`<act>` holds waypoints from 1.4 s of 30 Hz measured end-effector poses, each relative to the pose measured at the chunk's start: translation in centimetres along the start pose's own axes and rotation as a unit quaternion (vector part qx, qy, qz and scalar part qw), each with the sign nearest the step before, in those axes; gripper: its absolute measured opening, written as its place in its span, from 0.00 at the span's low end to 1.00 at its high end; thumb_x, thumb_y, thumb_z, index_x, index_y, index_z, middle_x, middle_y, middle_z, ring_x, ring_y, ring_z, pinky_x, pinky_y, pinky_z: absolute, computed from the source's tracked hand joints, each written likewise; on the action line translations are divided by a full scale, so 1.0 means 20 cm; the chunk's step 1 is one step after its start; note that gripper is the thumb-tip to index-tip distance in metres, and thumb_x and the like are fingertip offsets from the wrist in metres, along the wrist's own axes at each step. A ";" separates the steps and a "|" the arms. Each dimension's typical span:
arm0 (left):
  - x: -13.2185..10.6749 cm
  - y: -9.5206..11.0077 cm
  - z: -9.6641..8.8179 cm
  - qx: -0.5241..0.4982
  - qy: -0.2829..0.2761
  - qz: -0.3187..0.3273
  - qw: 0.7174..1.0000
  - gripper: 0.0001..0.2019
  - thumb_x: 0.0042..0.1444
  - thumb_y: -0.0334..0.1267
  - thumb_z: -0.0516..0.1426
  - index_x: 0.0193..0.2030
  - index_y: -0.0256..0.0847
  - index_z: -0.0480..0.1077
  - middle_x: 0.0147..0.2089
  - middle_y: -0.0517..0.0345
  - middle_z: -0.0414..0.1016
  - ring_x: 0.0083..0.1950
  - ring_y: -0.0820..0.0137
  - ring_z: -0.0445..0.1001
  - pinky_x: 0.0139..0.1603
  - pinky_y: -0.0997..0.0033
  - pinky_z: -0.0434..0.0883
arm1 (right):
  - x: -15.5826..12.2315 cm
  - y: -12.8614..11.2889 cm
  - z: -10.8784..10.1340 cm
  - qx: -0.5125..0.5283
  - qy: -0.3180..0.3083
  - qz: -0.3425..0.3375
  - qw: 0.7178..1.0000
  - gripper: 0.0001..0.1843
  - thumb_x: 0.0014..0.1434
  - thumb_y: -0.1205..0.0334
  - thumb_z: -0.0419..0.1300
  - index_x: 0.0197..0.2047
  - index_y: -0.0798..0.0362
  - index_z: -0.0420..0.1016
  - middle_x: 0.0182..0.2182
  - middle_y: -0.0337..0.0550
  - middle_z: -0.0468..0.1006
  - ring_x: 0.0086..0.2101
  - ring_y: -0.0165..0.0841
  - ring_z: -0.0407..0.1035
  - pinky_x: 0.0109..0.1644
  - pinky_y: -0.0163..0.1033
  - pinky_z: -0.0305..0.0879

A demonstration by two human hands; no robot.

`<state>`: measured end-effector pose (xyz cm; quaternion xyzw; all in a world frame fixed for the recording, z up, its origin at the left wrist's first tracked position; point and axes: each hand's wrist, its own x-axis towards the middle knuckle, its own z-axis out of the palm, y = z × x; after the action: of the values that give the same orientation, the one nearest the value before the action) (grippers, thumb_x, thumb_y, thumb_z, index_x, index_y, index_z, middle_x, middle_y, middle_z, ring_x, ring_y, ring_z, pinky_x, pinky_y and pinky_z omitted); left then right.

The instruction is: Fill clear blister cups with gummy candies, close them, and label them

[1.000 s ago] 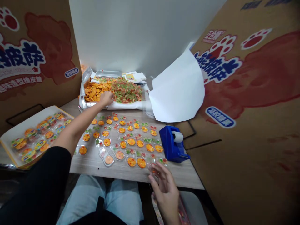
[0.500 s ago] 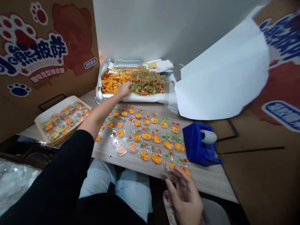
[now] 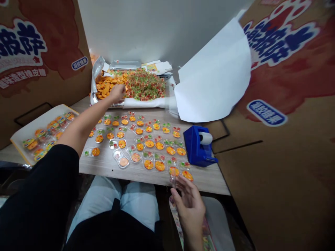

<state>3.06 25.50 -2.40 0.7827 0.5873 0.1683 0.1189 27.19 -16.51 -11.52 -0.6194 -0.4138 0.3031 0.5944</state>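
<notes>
My left hand (image 3: 117, 92) reaches far across the table, its fingers bunched in a heap of orange gummy pieces (image 3: 106, 87). Whether it holds any is hidden. To the right of that heap lies a larger mound of red-and-green gummies (image 3: 143, 85). Near the table's front edge, my right hand (image 3: 190, 205) has its fingers around a transparent plastic blister tray (image 3: 172, 176), which is slightly blurred. Several similar trays (image 3: 136, 143) with orange discs lie spread over the wooden table (image 3: 104, 170).
A blue tape dispenser (image 3: 197, 146) stands at the table's right. A white sheet (image 3: 214, 76) curls up behind it. A white tray of filled packs (image 3: 43, 134) sits at the left. Printed cardboard panels (image 3: 39, 45) flank the table, and my knees (image 3: 115, 198) are below its edge.
The whole view has shifted with my head. My left hand stays at the orange heap, while my right hand remains near the front edge with the blister tray beside its fingers.
</notes>
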 end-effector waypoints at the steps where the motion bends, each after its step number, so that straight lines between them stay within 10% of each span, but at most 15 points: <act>1: 0.00 0.00 -0.01 0.004 0.002 -0.004 1.000 0.14 0.54 0.30 0.55 0.46 0.33 0.74 0.47 0.45 0.76 0.53 0.60 0.70 0.57 0.63 0.64 | 0.00 0.00 0.01 0.003 -0.003 0.000 1.000 0.24 0.52 0.52 0.66 0.50 0.52 0.72 0.48 0.53 0.78 0.46 0.41 0.74 0.51 0.48 0.70; 8: -0.17 0.01 -0.17 -0.014 0.020 0.022 0.999 0.12 0.50 0.29 0.57 0.42 0.31 0.74 0.42 0.50 0.77 0.44 0.67 0.72 0.50 0.68 0.68 | -0.02 0.02 0.05 -0.001 -0.007 0.007 1.000 0.24 0.52 0.52 0.66 0.50 0.52 0.72 0.46 0.52 0.78 0.46 0.41 0.74 0.51 0.49 0.70; 14: -0.95 -0.01 -0.35 -0.047 -0.083 0.093 0.991 0.06 0.49 0.36 0.61 0.34 0.36 0.72 0.32 0.57 0.74 0.35 0.70 0.72 0.42 0.70 0.68 | 0.01 -0.01 0.15 -0.048 -0.083 -0.035 0.995 0.21 0.53 0.55 0.66 0.49 0.53 0.74 0.44 0.50 0.80 0.45 0.40 0.74 0.49 0.48 0.71; 20: -1.56 -0.12 -0.25 -0.022 -0.028 0.039 0.999 0.05 0.56 0.39 0.56 0.31 0.42 0.68 0.36 0.55 0.73 0.38 0.67 0.72 0.40 0.68 0.69 | 0.00 -0.15 0.37 -0.070 -0.221 -0.140 0.963 0.17 0.56 0.59 0.65 0.49 0.49 0.74 0.44 0.47 0.80 0.45 0.39 0.74 0.51 0.48 0.71; 35: -1.78 -0.27 -0.10 0.029 -0.002 0.029 0.999 0.12 0.58 0.45 0.58 0.46 0.47 0.76 0.51 0.50 0.78 0.54 0.56 0.70 0.55 0.49 0.61 | 0.02 -0.29 0.88 -0.167 -0.365 -0.270 0.875 0.17 0.58 0.66 0.58 0.51 0.50 0.72 0.47 0.48 0.78 0.49 0.43 0.70 0.54 0.50 0.64; 42: -1.88 -0.29 -0.08 -0.105 0.111 0.018 0.988 0.18 0.58 0.43 0.55 0.55 0.43 0.64 0.58 0.44 0.68 0.59 0.61 0.68 0.54 0.59 0.70 | 0.09 -0.30 1.10 -0.259 -0.458 -0.342 0.778 0.21 0.61 0.69 0.56 0.58 0.58 0.70 0.53 0.54 0.74 0.53 0.45 0.66 0.57 0.50 0.62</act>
<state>-12.27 -8.88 -7.80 0.7530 0.5617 0.3166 0.1315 8.07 -4.67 -7.78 -0.3554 -0.8851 0.2090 0.2161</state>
